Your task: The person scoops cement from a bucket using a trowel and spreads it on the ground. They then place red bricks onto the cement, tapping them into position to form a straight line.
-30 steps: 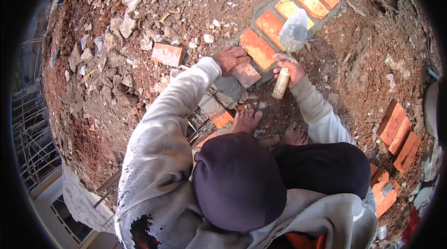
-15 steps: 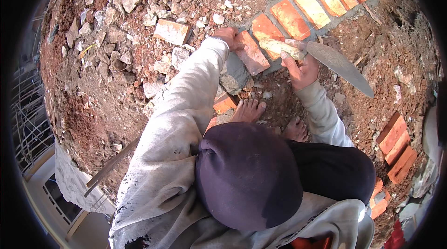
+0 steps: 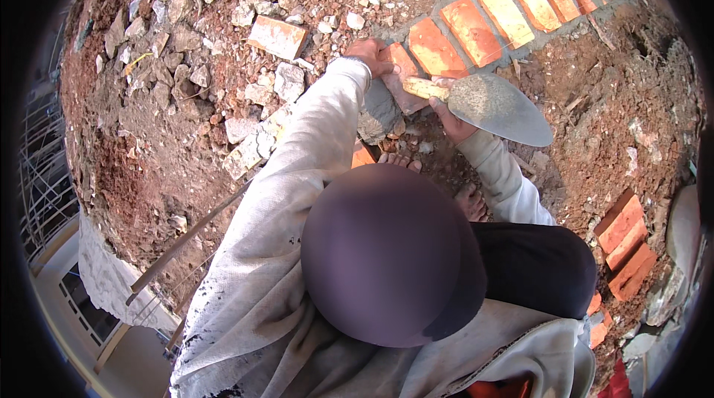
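Note:
The end brick, reddish and tilted, sits at the near left end of a row of bricks set in grey mortar. My left hand grips its far left edge, fingers curled onto it. In my right hand is a trowel with a pale wooden handle and a broad, mortar-smeared blade pointing right. The butt of the handle lies over the end brick; whether it touches cannot be told. Right beside is a second orange brick. A taut string crosses the row near the trowel.
Grey mortar and stone lie below the end brick. A loose brick rests left among rubble. Several bricks lie at the right. My bare feet are close behind the row. A wooden stick slants at the left.
The trowel has shifted left and its blade has turned to show more of its face; the handle now overlaps the end brick. My left hand stays on that brick.

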### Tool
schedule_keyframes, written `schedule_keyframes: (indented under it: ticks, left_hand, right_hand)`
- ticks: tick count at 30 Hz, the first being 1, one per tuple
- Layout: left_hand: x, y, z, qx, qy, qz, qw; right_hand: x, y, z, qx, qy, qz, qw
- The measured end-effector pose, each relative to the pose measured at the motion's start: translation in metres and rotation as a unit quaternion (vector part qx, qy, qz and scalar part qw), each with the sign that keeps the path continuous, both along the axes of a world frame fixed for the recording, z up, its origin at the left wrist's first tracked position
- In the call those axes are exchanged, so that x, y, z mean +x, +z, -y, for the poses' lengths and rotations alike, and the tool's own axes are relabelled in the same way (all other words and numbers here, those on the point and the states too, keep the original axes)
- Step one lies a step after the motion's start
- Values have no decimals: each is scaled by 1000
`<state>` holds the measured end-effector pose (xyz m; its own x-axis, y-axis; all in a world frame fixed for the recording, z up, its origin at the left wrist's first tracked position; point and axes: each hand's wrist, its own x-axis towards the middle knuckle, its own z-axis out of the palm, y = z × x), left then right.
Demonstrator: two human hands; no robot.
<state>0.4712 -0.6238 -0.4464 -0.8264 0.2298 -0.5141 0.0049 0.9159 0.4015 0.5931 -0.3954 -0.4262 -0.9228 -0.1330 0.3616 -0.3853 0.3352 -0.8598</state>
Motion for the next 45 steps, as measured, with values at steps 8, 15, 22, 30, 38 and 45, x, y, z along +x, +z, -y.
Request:
schedule_keyframes:
  ticks: [8, 15, 22, 30, 38, 45]
  left_hand:
    - [9, -22, 5, 43, 49, -26, 998]
    - [9, -53, 39, 236, 192, 13, 953]
    - [17, -21, 18, 206, 222, 1, 953]
    - [21, -42, 22, 181, 249, -51, 950]
    - [72, -3, -12, 35, 363, 34, 930]
    - [80, -10, -16, 43, 358, 28, 932]
  right_hand:
    - [-2, -2, -15, 81, -17, 26, 996]
    - [-6, 37, -7, -145, 5, 182, 973]
    - [-21, 58, 0, -191, 57, 240, 950]
    - [-33, 46, 9, -56, 78, 147, 985]
    - [-73, 51, 26, -191, 73, 98, 974]
    - [-81, -14, 32, 51, 114, 78, 989]
